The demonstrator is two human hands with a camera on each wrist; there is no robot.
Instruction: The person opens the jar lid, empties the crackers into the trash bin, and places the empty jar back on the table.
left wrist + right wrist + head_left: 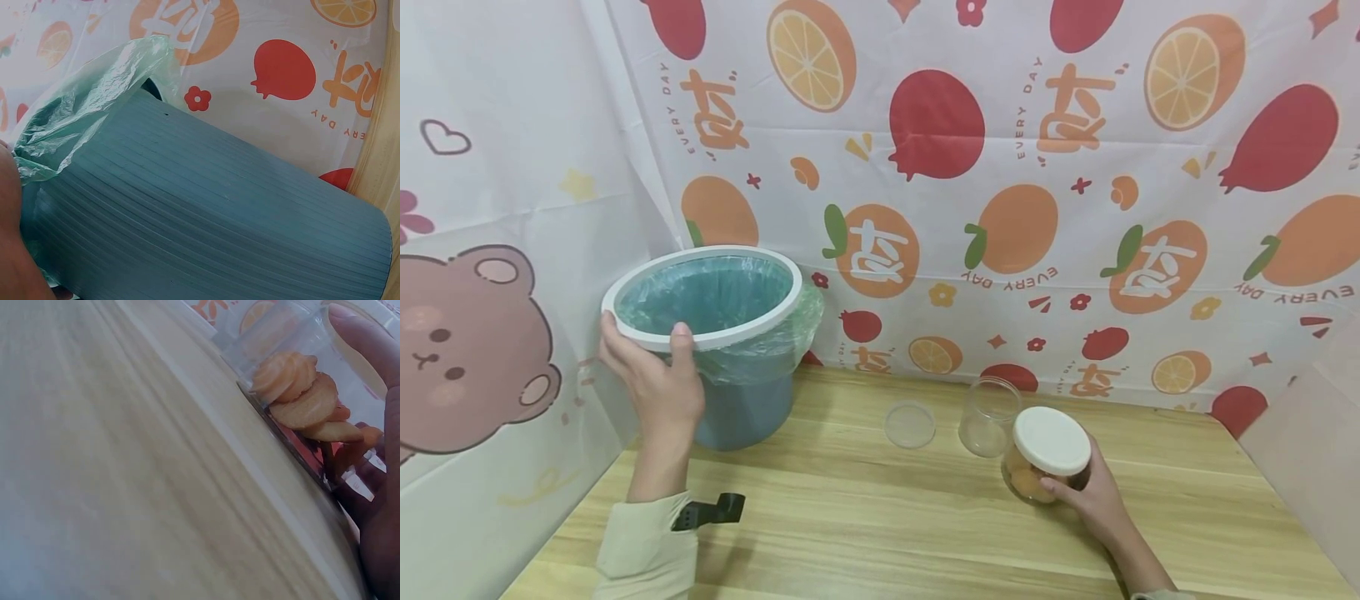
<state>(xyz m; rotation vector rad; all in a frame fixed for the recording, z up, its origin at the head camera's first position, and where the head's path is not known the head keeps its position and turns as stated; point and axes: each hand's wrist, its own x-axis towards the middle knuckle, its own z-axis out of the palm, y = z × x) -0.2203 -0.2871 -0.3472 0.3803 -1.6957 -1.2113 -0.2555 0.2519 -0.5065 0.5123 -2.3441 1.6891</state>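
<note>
At the left of the head view stands a blue trash bin with a white rim ring and a green plastic liner hanging over its side. My left hand grips the near edge of that rim, thumb on top. In the left wrist view the ribbed bin wall fills most of the picture. A clear jar of cookies with a white lid is held in my right hand. Through its side, the right wrist view shows swirled and flat cookies.
Just left of the cookie jar, a clear uncovered jar stands on the wooden table. A clear round lid lies beside it. Fruit-printed cloth hangs behind, and a bear-printed sheet on the left.
</note>
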